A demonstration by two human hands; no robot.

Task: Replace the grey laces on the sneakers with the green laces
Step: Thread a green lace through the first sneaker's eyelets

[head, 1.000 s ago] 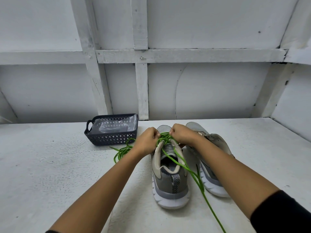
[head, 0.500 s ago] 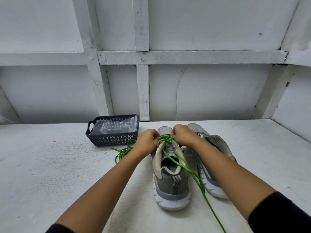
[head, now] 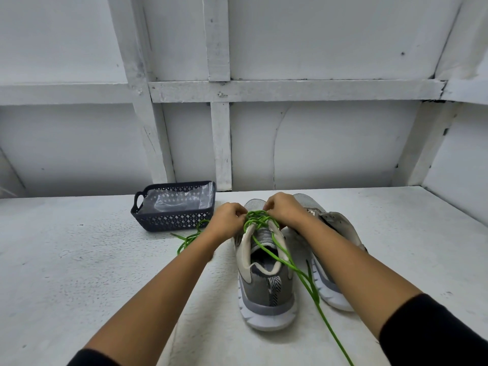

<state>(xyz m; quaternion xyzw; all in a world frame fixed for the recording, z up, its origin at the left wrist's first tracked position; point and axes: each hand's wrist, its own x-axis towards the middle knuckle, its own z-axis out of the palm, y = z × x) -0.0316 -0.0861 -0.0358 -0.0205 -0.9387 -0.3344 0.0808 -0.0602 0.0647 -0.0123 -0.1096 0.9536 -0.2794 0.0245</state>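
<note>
Left hand (head: 227,220) and right hand (head: 285,210) meet over the lacing area of the near sneaker (head: 266,294). The fingers of both hands are curled and pinch the green lace (head: 260,221) where it bunches at the eyelets. Which eyelet is being worked is hidden behind the fingers.

From the bunch, strands of the green lace run across the shoe opening, pass over the right side of the heel and trail along the bench (head: 79,273) toward the lower right edge of the view. A further length of lace lies in loops on the bench beside the left wrist.

The second sneaker (head: 340,228) stands just beside the first, on its right, partly hidden by the right forearm. Both sneakers point away from the person.

A dark perforated basket (head: 171,221) sits on the bench to the left of the hands, near the wall, with a clear plastic bag (head: 179,200) inside
</note>
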